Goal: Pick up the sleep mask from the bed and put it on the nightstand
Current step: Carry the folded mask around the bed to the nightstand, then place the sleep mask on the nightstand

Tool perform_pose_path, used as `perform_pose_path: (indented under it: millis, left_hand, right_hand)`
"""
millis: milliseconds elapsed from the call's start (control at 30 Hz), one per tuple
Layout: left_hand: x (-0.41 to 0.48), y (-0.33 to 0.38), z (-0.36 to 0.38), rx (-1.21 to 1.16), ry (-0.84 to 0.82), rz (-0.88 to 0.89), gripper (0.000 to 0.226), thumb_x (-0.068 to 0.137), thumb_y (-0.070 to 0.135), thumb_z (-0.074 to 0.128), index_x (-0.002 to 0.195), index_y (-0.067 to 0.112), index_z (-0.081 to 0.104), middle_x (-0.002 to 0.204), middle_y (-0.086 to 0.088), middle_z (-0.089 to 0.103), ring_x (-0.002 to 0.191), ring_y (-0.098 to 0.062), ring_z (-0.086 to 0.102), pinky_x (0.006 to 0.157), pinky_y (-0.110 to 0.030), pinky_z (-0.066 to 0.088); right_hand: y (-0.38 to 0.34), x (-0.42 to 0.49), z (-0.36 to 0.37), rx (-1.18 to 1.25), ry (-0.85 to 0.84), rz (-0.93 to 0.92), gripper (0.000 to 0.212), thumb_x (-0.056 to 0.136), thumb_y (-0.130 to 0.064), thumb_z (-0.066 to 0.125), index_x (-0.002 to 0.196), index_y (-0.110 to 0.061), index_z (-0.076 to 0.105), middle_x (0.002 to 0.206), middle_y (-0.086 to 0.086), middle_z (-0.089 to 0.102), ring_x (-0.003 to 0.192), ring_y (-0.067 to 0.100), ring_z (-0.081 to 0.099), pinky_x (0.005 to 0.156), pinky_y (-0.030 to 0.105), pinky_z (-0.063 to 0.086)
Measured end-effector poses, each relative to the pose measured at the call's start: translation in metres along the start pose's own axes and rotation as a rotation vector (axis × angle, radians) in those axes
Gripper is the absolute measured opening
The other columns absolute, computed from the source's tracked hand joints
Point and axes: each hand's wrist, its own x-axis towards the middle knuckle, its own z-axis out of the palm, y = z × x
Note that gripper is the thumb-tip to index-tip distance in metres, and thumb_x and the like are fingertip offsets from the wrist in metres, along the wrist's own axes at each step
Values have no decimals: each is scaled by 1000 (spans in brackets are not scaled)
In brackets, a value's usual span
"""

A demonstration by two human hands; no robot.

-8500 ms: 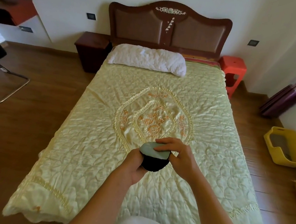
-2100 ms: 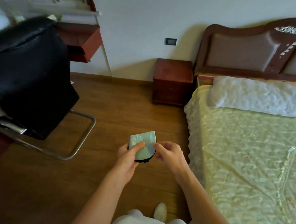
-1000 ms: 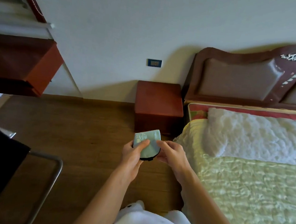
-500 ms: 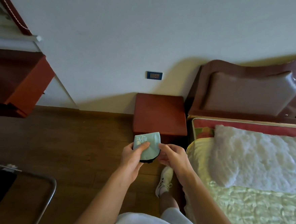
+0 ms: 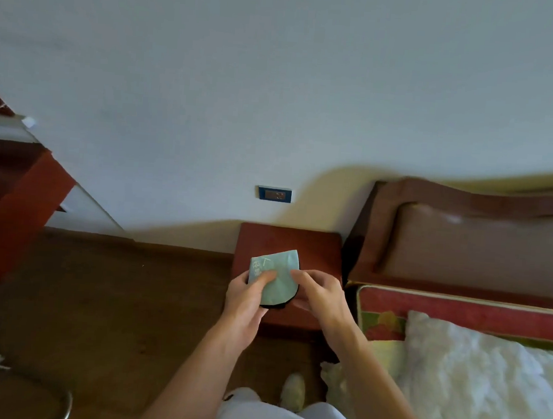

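The sleep mask [image 5: 277,276] is folded, pale green on top with a black underside and faint printed marks. Both hands hold it over the top of the dark red wooden nightstand [image 5: 315,248]. My left hand [image 5: 247,297] grips its left side with the thumb on top. My right hand [image 5: 320,294] pinches its right edge. I cannot tell whether the mask touches the nightstand top. The bed [image 5: 485,387] lies to the right with a white pillow.
A brown padded headboard [image 5: 462,242] stands right of the nightstand against a white wall with a socket [image 5: 274,194]. A red-brown cabinet [image 5: 17,204] is at the left. A metal chair frame [image 5: 62,400] shows at the lower left on the wooden floor.
I have stepped closer to the nightstand. The mask, held in both hands throughout, is now over the nightstand top instead of in front of it.
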Motion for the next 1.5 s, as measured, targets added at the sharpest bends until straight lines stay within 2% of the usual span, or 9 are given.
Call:
perform_pose_path:
  millis: [267,467,567,900,1033,1133,1233,1333,1500]
  left_hand:
    - [58,24,35,18,71,-30,33,85,12,72,117,10,65,113,-16,70,104,-30,68,91,-48,57]
    - [90,30,44,-10,38,-79,29,87,8,69,115,10,63,112,-16,68,104,-30,67,92,-47,56]
    - [107,30,45,-19,26,-109,21,87,6,68,106,13,63,111,-17,68,104,-31,66,92,-47,56]
    - [188,11,42,-34,20,-231,37,85,5,69,121,8,60,117,-18,67,108,-32,65,97,-48,52]
    - [230,-15,38,-2,63,-270,36,85,2,69,119,8,61,116,-16,68,107,-30,65,96,-45,53]
    - [267,-43,32,36,92,-308,25,85,0,68,108,10,63,112,-15,68,103,-28,66,88,-39,56]
    - [305,-75,26,128,104,-317,29,85,2,69,112,9,61,110,-13,68,98,-24,66,77,-32,56]
    - [338,-109,17,225,96,-304,21,85,4,69,104,11,64,102,-9,69,92,-20,67,70,-30,56]
    - [382,-159,3,455,75,-260,11,81,16,72,87,24,67,104,-8,72,99,-25,67,94,-46,55]
  right_hand:
    - [-24,64,-14,60,-26,52,19,92,-30,68,99,-13,75,95,9,80,89,19,78,86,41,63]
    - [-28,96,-15,38,8,81,23,91,-30,69,104,-12,74,98,8,80,91,19,78,87,42,63]
    - [-24,111,-14,28,31,112,22,90,-32,70,102,-14,75,97,7,80,91,18,77,86,41,63]
    - [8,174,-19,-118,104,158,23,88,-34,71,102,-16,76,91,4,79,80,12,76,71,27,62]
    - [39,209,-25,-231,132,144,22,88,-35,71,102,-19,74,92,2,78,77,12,76,76,34,64]
    - [77,237,-31,-347,159,134,32,84,-47,68,105,-24,73,97,-4,75,89,15,72,84,40,61]
    - [123,257,-38,-541,154,86,22,91,-34,67,109,-22,70,97,-6,69,92,13,65,80,29,50]
    - [176,270,-44,-777,115,31,25,90,-26,66,112,-16,70,105,-2,67,94,18,65,81,35,55]
    - [269,273,-51,-1050,68,-101,31,83,-12,69,114,-8,71,114,10,66,102,35,61,88,48,57]
